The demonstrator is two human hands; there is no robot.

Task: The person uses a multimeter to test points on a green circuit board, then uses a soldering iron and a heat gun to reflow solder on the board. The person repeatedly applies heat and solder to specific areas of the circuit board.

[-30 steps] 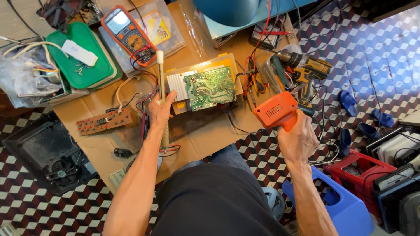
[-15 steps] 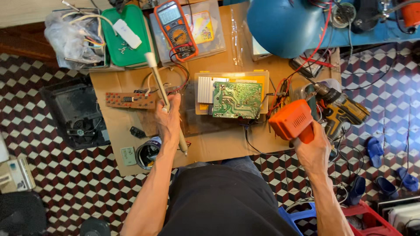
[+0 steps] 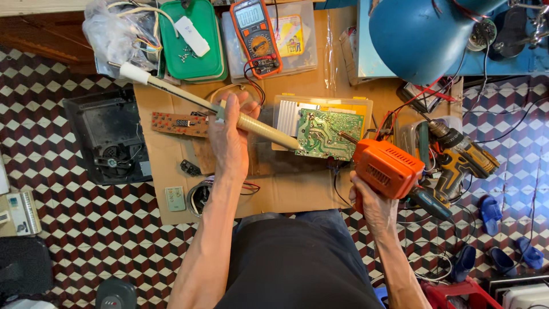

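Bare cardboard below both hands: open passage. Ahead of left hand fingers: multimeter, green tray. Beyond right hand fingers: circuit board; outward, cordless drill, tangled wires. Blue lamp shade overhangs.

Blue lamp shade is cut off by the top edge and hides part of the far-right bench. Right hand covers the orange soldering gun grip, so can't tell the trigger. Black cloth in the lap hides the near cardboard edge. Green circuit board parts too small to make out.
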